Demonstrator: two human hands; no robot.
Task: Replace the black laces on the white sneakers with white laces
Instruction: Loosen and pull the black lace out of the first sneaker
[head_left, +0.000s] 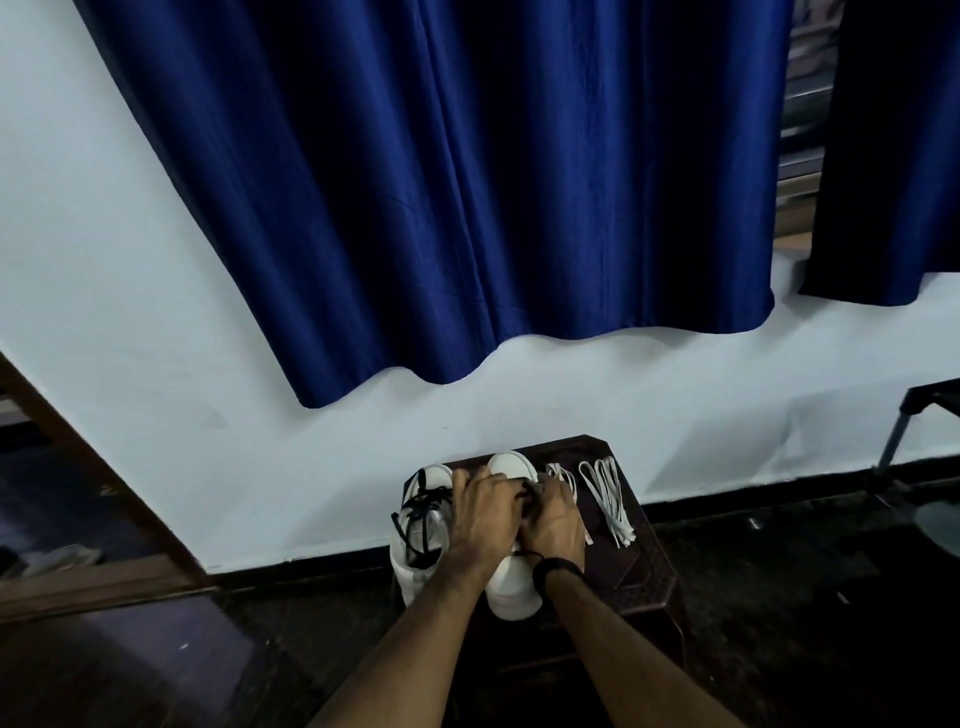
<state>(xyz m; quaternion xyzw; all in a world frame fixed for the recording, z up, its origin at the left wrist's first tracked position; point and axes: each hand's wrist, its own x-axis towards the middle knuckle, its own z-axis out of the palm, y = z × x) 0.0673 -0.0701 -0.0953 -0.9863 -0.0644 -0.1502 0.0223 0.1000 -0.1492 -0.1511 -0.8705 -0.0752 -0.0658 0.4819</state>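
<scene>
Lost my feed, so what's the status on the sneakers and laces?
Both hands, left hand and right hand, working on right sneaker; grip hidden. Left sneaker still black-laced. White laces lying beside on the stool. Nothing blocking.

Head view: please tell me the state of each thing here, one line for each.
left sneaker: black lace still threaded, loose.
right sneaker: under both hands, lacing hidden.
white laces: lying unused on the dark stool.
left hand: on the right sneaker, fingers curled.
right hand: on the right sneaker, fingers curled; what they grip is unclear.
blue curtain: hanging drawn.
</scene>
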